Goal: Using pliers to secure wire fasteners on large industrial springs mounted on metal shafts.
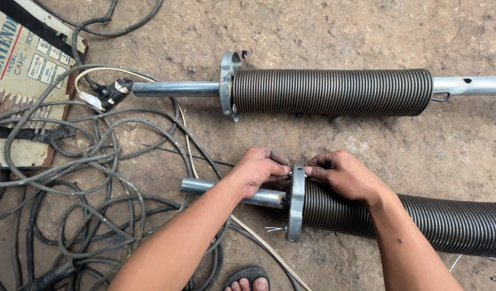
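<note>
Two spring-and-pipe assemblies lie on the dirt floor. On the near one, a grey metal flange disc (296, 213) sits on a steel pipe (204, 187) at the end of a dark coil spring (453, 223). My left hand (257, 168) pinches the top of the disc from the pipe side. My right hand (342, 173) grips the top of the disc from the spring side, resting on the coils. What the fingertips pinch is too small to tell. The far coil spring (331, 91) with its flange (228, 86) lies untouched on its own pipe (175, 89).
A tangle of black cables (91, 178) covers the floor at left, with a pale cord (253, 237) running under the near pipe. A worn welding machine (21, 81) sits at the far left. My sandalled toes (248, 281) show at the bottom edge.
</note>
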